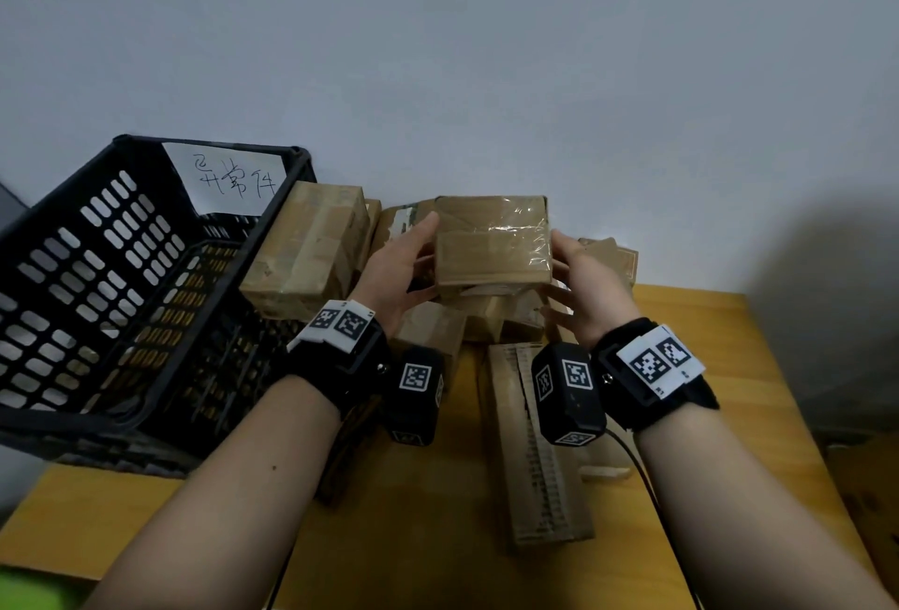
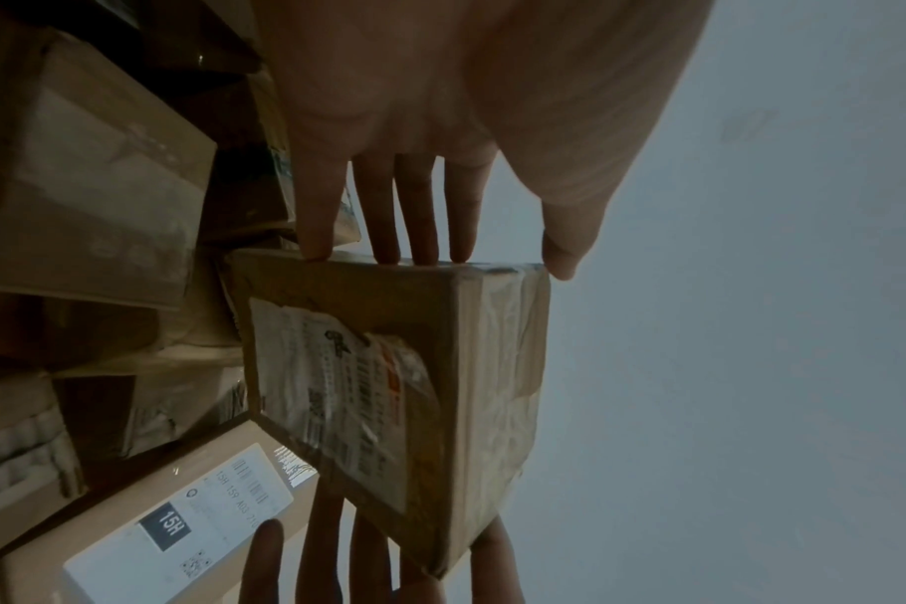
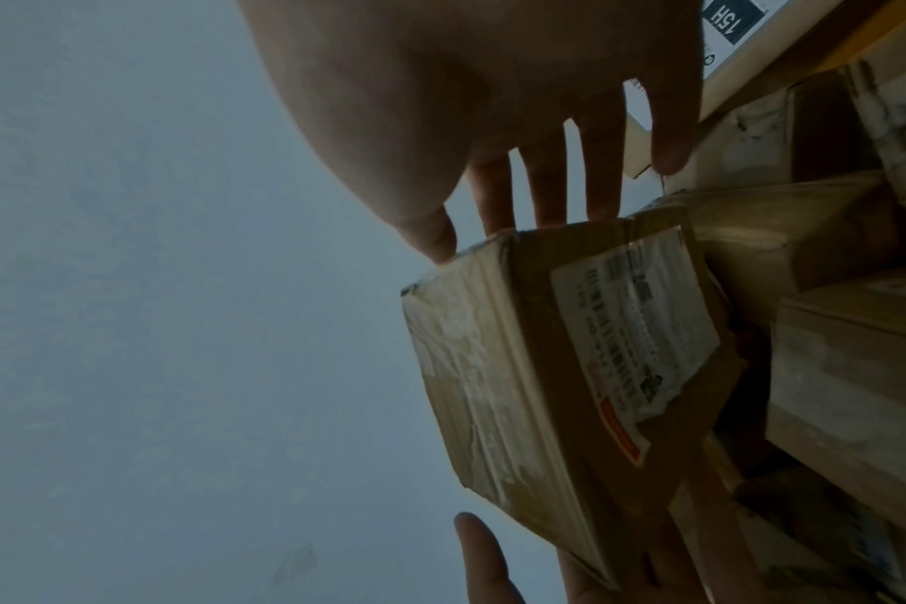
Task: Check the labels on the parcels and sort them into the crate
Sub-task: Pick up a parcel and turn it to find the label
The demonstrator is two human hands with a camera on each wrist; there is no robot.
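Observation:
I hold a small brown parcel [image 1: 491,239] wrapped in clear tape between both hands, lifted above the pile. My left hand [image 1: 399,269] presses its left side, and my right hand [image 1: 579,278] presses its right side. In the left wrist view straight left fingers [image 2: 389,229] touch the parcel [image 2: 487,367] at its edge, thumb at the corner. A torn white shipping label [image 2: 337,388] is on its underside, also seen in the right wrist view as a label [image 3: 637,327]. The right hand [image 3: 492,233] has straight fingers too. The black slotted crate [image 1: 97,269] stands at the left.
A handwritten paper sign [image 1: 228,176] hangs inside the crate's far wall. Several cardboard parcels lie piled under my hands, among them a large box [image 1: 311,249] beside the crate and a long flat parcel [image 1: 535,454]. The yellow wooden table [image 1: 729,366] meets a grey wall.

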